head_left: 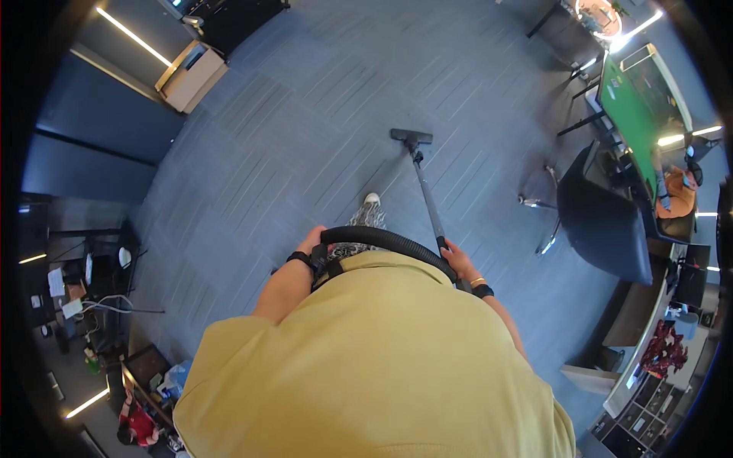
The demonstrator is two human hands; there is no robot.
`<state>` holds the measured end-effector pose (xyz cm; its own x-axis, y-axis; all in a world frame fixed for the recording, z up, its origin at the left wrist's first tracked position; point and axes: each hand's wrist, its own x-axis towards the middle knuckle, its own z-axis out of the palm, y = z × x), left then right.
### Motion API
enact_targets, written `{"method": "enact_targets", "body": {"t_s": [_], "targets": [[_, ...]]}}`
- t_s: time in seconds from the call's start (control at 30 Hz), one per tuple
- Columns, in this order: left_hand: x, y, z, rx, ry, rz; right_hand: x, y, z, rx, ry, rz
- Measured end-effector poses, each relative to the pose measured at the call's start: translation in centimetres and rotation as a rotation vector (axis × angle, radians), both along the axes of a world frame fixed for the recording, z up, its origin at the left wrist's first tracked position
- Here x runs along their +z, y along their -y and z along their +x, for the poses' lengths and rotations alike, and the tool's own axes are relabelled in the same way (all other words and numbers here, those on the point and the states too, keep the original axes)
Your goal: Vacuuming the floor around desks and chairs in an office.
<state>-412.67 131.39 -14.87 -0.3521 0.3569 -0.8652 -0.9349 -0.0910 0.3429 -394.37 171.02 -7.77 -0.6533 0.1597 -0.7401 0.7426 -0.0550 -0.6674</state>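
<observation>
A vacuum cleaner's black floor head (411, 137) rests on the grey-blue carpet ahead of me. From it a grey wand (430, 197) slants back toward my right side. My right hand (459, 262) is closed round the wand's dark upper end. A black ribbed hose (393, 241) arches across in front of my body, from the right hand over to the left. At its left end my left hand (311, 241) is closed on a dark part of the vacuum cleaner (321, 259), mostly hidden by my arm and shirt. One light shoe (372, 198) shows below patterned trousers.
A dark office chair (599, 214) on a metal base stands to the right, beside a green-topped table (628, 114). A person in orange (676, 192) sits there. Cardboard box (191, 76) and dark cabinets (92, 114) line the left. Lower left, a person in red (140, 426).
</observation>
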Motion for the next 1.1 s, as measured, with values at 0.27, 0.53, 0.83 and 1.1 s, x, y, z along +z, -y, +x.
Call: {"method": "enact_targets", "body": {"t_s": [0.27,0.53,0.83,1.1], "targets": [[-0.5,-3.0,-13.5,-0.495,-0.892,-0.199,0.6,-5.1,-11.4,-0.013,0.086,-0.054],[-3.5,-5.5,-18.8,0.01,-0.306,0.019,3.5,-8.6,-21.2,-0.071,0.107,-0.187],[-0.8,-11.7,-27.5,0.245,0.082,-0.123,4.6,-13.7,-34.1,0.054,0.013,0.006],[0.8,-18.9,-41.5,0.355,0.049,-0.063,0.9,-22.8,-44.5,0.1,-0.05,-0.075]]}}
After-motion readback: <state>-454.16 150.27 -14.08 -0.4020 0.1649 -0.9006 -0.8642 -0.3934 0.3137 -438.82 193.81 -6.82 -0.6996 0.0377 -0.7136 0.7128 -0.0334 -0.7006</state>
